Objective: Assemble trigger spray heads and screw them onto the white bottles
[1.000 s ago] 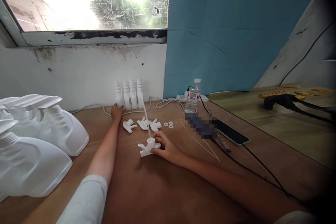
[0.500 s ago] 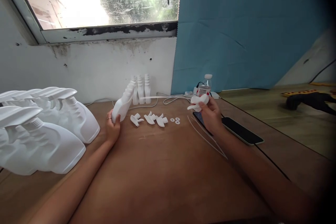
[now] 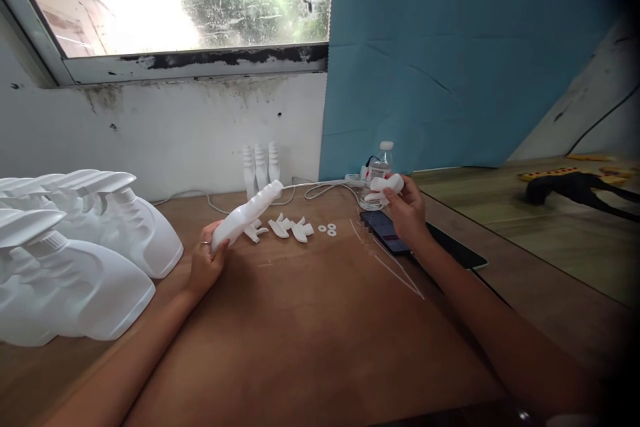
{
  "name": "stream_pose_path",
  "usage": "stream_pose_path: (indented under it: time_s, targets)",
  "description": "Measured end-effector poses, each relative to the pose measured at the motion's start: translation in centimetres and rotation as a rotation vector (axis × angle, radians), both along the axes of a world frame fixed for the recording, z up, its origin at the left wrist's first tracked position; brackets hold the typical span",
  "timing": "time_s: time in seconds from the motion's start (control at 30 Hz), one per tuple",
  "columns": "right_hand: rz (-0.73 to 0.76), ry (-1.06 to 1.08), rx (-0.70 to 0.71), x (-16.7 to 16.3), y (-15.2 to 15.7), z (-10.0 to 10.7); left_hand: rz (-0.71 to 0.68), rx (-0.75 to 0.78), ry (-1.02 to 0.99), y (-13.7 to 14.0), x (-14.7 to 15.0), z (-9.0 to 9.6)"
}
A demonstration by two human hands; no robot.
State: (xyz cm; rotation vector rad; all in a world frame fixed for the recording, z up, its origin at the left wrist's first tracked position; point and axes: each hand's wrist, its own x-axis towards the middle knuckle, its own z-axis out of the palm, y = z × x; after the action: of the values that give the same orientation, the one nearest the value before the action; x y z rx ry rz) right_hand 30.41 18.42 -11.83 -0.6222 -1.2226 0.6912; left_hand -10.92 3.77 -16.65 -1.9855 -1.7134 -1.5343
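My left hand (image 3: pixel 207 260) is wrapped round the base of a white spray bottle (image 3: pixel 245 215), whose neck tilts up to the right. In my right hand (image 3: pixel 407 210) is a white trigger spray head (image 3: pixel 387 185), pinched between thumb and fingers. A thin white tube (image 3: pixel 320 183) stretches between the bottle's mouth and the spray head; whether its tip is inside the mouth is hard to tell. On the table between my hands lie several loose trigger heads (image 3: pixel 301 230) and three small white rings (image 3: pixel 331 227).
Capped white spray bottles (image 3: pixel 115 273) crowd the left side. Three uncapped bottles (image 3: pixel 261 163) stand by the wall. Near my right hand are a clear water bottle (image 3: pixel 384 157), a phone (image 3: pixel 385 230), a second dark phone (image 3: pixel 457 247), thin tubes (image 3: pixel 400 273) and a white cable (image 3: pixel 200 193).
My left hand has tipped the bottle further over, so its mouth points right toward the spray head. My right hand has turned the spray head, its collar now facing left.
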Motion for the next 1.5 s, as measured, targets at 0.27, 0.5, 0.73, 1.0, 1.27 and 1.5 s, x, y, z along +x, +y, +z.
stream_pose_path:
  time_s: [0.27, 0.5, 0.73, 1.0, 1.27, 1.5]
  targets:
    - [0.017, 0.101, 0.012, 0.1, 0.2, 0.1, -0.001, 0.001, 0.014, 0.1, -0.1, 0.0]
    - [0.034, 0.028, -0.029, 0.3, -0.1, 0.0, -0.103, 0.036, 0.124, 0.0, -0.1, -0.1]
    - [0.328, -0.199, -0.166, -1.3, -2.6, 0.8, -0.333, 0.081, 0.341, -0.3, 0.5, 0.0]
    - [0.823, -0.244, -0.411, -5.0, -6.3, 0.9, -0.355, 0.131, 0.413, -0.3, 0.8, 0.0]
    - [0.822, -0.166, -0.357, -5.8, -6.7, 3.3, -0.432, -0.037, 0.173, -1.2, 2.3, -0.2]
    - [0.647, -0.016, -0.15, -9.4, -6.9, 5.2, -0.561, -0.282, -0.169, -1.9, 6.1, -0.3]
